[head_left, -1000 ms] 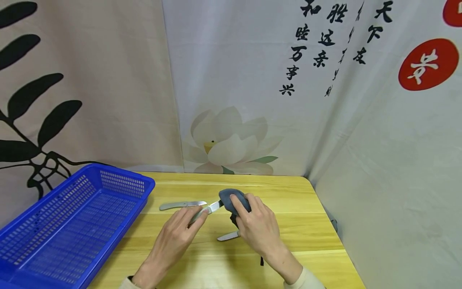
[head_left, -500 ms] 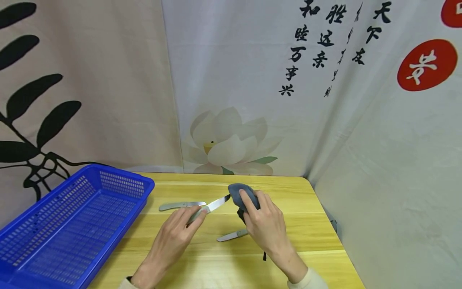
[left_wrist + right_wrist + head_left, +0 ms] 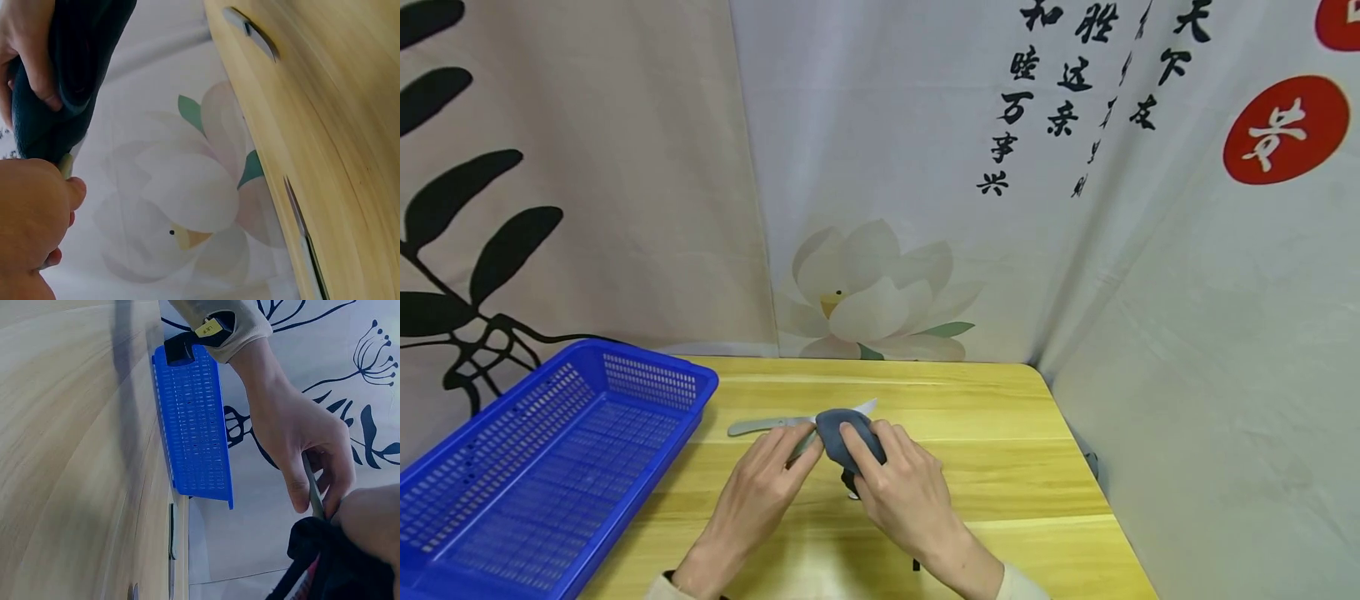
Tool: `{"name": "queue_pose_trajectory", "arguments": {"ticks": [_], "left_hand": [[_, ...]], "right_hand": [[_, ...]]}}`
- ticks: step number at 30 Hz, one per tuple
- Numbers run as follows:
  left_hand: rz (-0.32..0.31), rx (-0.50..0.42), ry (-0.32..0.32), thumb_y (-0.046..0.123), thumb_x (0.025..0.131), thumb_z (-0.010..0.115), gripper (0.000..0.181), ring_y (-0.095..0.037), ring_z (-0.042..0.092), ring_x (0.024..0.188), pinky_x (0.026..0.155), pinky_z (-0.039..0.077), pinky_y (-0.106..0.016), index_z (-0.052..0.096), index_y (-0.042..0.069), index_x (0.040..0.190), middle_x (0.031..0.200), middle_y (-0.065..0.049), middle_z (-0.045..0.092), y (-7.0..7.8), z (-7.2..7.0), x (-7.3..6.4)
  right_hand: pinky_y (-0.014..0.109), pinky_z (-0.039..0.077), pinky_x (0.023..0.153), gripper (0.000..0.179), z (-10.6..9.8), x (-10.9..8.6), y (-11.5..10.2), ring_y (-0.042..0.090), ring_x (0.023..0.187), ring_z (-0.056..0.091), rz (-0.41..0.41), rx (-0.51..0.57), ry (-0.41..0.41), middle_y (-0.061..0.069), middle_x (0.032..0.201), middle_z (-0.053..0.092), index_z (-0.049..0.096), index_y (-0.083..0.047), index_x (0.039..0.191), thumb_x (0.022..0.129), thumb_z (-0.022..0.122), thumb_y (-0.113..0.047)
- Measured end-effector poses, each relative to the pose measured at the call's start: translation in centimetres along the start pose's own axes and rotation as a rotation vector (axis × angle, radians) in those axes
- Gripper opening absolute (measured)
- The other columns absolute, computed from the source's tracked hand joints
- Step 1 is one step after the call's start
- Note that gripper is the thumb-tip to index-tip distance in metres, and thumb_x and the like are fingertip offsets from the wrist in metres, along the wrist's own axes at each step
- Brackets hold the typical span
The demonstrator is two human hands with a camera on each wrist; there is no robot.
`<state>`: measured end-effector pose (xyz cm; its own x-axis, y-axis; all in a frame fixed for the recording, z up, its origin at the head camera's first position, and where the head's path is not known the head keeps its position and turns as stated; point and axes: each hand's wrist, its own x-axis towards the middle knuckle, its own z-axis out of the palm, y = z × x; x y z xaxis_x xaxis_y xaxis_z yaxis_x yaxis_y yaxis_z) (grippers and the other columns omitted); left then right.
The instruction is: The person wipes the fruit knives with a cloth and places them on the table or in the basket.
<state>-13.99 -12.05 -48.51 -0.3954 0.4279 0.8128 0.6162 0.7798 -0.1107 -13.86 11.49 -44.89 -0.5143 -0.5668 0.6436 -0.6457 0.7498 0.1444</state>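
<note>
Blue-grey cloth (image 3: 842, 433) has slid left along the raised knife (image 3: 802, 447) and seems wrapped round its blade (image 3: 866, 407), above the table (image 3: 1000, 433). The left hand (image 3: 762, 482) pinches the handle (image 3: 312, 487); the right hand (image 3: 906, 492) grips the cloth. Another knife (image 3: 760, 426) lies behind, near the blue basket (image 3: 651, 379).

Bunched grey-blue cloth (image 3: 838, 433) over a slanting, pale-handled knife (image 3: 313, 485), blade tip (image 3: 866, 407) exposed.
</note>
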Motion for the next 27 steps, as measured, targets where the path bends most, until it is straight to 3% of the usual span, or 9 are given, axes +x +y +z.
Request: {"name": "queue_pose_trajectory", "arguments": {"ticks": [10, 27], "left_hand": [[0.029, 0.075, 0.022, 0.005, 0.123, 0.034, 0.045, -0.029, 0.074, 0.101, 0.086, 0.065, -0.039, 0.079, 0.004, 0.13, 0.121, -0.016, 0.078, -0.2, 0.0, -0.1], [0.029, 0.071, 0.027, 0.01, 0.124, 0.035, 0.045, -0.027, 0.073, 0.098, 0.084, 0.064, -0.037, 0.079, 0.005, 0.131, 0.12, -0.015, 0.078, -0.2, -0.1, 0.1]], "right_hand": [[0.03, 0.065, 0.071, 0.07, 0.0, 0.3, 0.8, 0.021, 0.089, 0.069, 0.006, -0.057, 0.018, 0.011, 0.114, 0.071, 0.073, -0.02, 0.143, 0.08, 0.104, -0.021], [0.037, 0.067, 0.069, 0.076, 0.3, -0.1, 4.0, 0.028, 0.091, 0.072, 0.084, -0.063, 0.043, 0.017, 0.117, 0.074, 0.074, -0.019, 0.144, 0.074, 0.104, -0.011]]}}
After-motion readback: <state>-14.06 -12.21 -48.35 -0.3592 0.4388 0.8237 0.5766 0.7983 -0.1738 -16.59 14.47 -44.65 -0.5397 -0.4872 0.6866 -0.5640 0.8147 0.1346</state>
